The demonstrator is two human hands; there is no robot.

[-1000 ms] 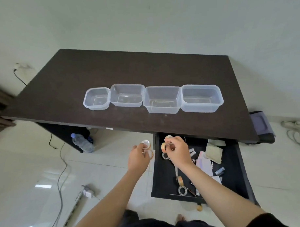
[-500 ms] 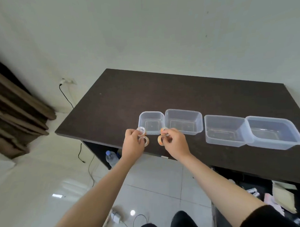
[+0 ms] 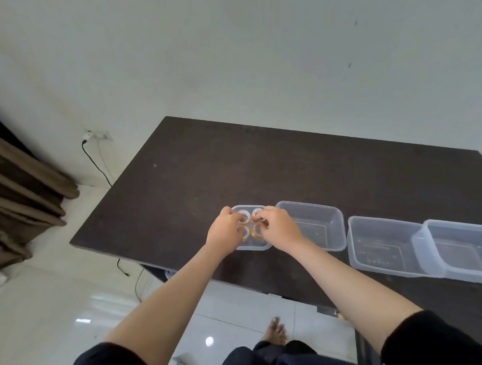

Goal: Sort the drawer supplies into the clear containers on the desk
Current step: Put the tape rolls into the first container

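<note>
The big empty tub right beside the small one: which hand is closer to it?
Right. The right hand sits just beside the big empty tub, over the small container; the left hand is farther, across that container.

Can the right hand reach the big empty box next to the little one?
Probably yes. The right hand sits over the little box, right beside the big empty box, with nothing between. But its fingers hold tape rolls, so it must let go first.
</note>
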